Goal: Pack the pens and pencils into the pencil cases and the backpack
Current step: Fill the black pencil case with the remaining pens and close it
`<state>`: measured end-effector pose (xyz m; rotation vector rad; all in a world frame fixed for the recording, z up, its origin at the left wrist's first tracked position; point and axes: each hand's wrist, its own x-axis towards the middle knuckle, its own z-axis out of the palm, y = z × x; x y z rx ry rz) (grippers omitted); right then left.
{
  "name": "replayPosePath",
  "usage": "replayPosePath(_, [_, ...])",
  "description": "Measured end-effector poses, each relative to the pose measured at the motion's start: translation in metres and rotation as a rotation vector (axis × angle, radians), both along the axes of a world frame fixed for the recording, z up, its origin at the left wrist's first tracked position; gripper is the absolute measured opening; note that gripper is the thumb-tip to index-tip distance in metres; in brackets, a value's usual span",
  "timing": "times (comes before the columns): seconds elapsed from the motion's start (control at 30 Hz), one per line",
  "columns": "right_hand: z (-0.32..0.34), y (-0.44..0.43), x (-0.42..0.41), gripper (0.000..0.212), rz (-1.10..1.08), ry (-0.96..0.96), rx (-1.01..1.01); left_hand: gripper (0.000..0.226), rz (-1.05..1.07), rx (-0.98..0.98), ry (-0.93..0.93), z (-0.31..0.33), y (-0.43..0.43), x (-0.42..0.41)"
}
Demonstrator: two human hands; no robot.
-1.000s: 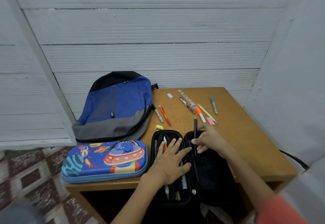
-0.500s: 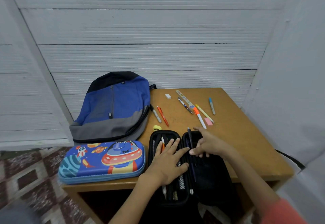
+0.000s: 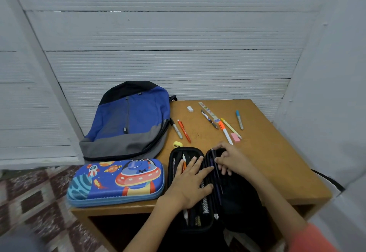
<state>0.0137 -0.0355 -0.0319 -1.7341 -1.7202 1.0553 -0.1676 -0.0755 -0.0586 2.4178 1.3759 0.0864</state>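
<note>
Matt cloth backpack point(image 3: 128, 119); glossy printed pencil case point(image 3: 116, 182); smooth wooden table point(image 3: 267, 152)
</note>
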Motion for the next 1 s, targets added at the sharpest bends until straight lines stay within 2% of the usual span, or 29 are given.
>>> replayPosePath(0.17, [0.004, -0.002, 0.002, 0.031, 0.067, -0.06, -0.104, 0.057, -0.001, 0.002, 0.01, 0.0, 0.0, 0.0])
replayPosePath(0.57, [0.01, 0.006, 0.003, 0.042, 0.044, -0.08, -0.144, 0.06, -0.002, 0.017, 0.073, 0.002, -0.003, 0.003])
replayPosePath(0.67, [0.011, 0.017, -0.001, 0.04, -0.089, -0.083, -0.051, 0.057, -0.004, 0.029, 0.085, 0.001, -0.004, 0.004])
replayPosePath(0.77, [0.008, 0.028, -0.015, 0.037, -0.156, -0.137, 0.141, 0.055, 0.0, 0.034, 0.086, 0.001, -0.005, 0.005])
replayPosePath(0.87, [0.01, 0.038, -0.037, 0.04, -0.086, -0.207, 0.21, 0.054, -0.003, 0.033, 0.09, 0.003, -0.005, 0.006])
replayPosePath(1.0, [0.01, 0.051, -0.063, 0.047, 0.126, -0.35, 0.225, 0.052, -0.016, 0.039, 0.09, 0.003, -0.006, 0.008])
